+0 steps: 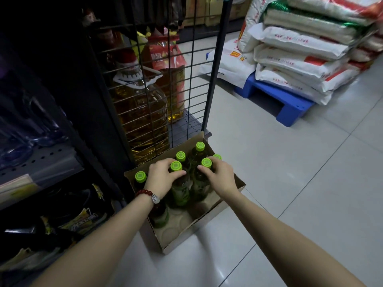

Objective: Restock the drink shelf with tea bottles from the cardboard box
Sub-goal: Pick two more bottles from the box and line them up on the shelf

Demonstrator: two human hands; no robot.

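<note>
Fingers (179, 173) grip tea bottles (179, 189) above tiled floor (290, 183).

Big oil jugs (141, 112) stand behind wire mesh; white rice sacks (300, 50) top a blue pallet (290, 108).

Left hand (160, 175) covers neck of one tea bottle (180, 190); right hand (219, 176) hides most of the far-right bottle cap (217, 156). Rice sacks (306, 48) cut off at top/right edge, print too blurred to read. Shelf (41, 160) goods at left too dark to ID.
</note>
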